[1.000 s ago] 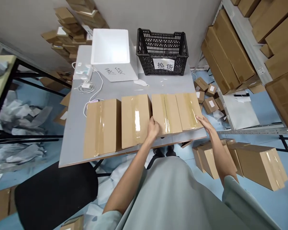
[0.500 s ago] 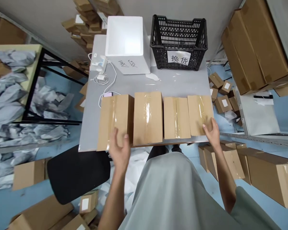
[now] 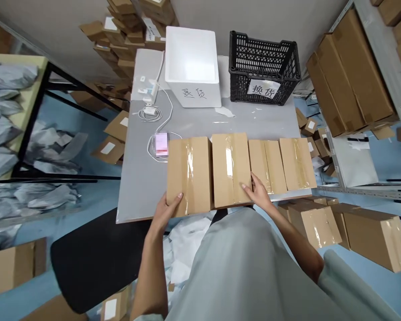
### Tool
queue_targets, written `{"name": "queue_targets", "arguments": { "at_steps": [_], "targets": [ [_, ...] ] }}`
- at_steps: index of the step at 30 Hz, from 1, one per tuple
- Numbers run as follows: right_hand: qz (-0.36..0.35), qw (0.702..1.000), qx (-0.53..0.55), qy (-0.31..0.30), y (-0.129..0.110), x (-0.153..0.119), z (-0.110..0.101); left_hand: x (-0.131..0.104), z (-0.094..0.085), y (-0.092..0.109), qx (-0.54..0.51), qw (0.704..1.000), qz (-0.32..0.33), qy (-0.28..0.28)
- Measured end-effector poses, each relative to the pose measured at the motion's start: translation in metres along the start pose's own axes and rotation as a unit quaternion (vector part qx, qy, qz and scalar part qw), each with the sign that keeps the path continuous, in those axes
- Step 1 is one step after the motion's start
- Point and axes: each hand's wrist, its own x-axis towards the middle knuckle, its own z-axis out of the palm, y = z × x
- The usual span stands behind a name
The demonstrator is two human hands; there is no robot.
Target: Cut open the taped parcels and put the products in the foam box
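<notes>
Four sides aside, several taped cardboard boxes stand in a row along the front of the grey table (image 3: 140, 178). My left hand (image 3: 163, 210) grips the leftmost box (image 3: 197, 174) at its near left corner, thumb on top and fingers down the left side. The second box (image 3: 222, 178) has my right hand (image 3: 259, 194) at its right side. That thumb rests on top, and the fingers reach into the gap before the third, narrower box (image 3: 262, 160). A fourth box (image 3: 297, 165) ends the row at the right. The undersides of my fingers are partly hidden.
Behind the row stand a white foam box (image 3: 197, 93) and a black plastic crate (image 3: 237, 84) with a paper label. A power strip (image 3: 150, 96) with white cables and a pink, blurred item (image 3: 161, 145) lie left. A black chair (image 3: 100, 263) is by the table's front left.
My left hand has moved to the leftmost box's outer side, and my right hand from the fourth box to the second. The boxes have slid right, uncovering the pink item. The view has shifted.
</notes>
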Motion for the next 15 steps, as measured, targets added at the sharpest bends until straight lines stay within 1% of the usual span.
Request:
{"name": "queue_targets", "arguments": {
  "at_steps": [2, 5, 8, 10, 12, 13, 15],
  "targets": [
    [0.019, 1.000, 0.005, 0.015, -0.011, -0.001, 0.015, 0.002, -0.002, -0.005, -0.030, 0.999, 0.001, -0.030],
    [0.032, 0.998, 0.024, 0.040, -0.025, -0.006, 0.031, -0.004, 0.000, -0.007, -0.047, 0.998, 0.000, -0.048],
    [0.038, 0.996, 0.024, 0.072, -0.035, -0.009, 0.037, -0.009, 0.000, -0.001, -0.058, 0.997, 0.001, -0.055],
    [0.036, 0.995, 0.012, 0.089, -0.040, -0.003, 0.036, -0.007, 0.001, 0.007, -0.062, 0.997, 0.009, -0.054],
    [0.024, 0.995, 0.003, 0.095, -0.048, 0.014, 0.033, 0.004, 0.001, 0.020, -0.065, 0.996, 0.016, -0.054],
    [0.012, 0.996, 0.004, 0.092, -0.053, 0.027, 0.031, 0.014, 0.002, 0.029, -0.069, 0.996, 0.023, -0.054],
    [-0.022, 0.996, 0.019, 0.079, -0.063, 0.063, 0.028, 0.039, 0.004, 0.053, -0.083, 0.994, 0.047, -0.051]
  ]
}}
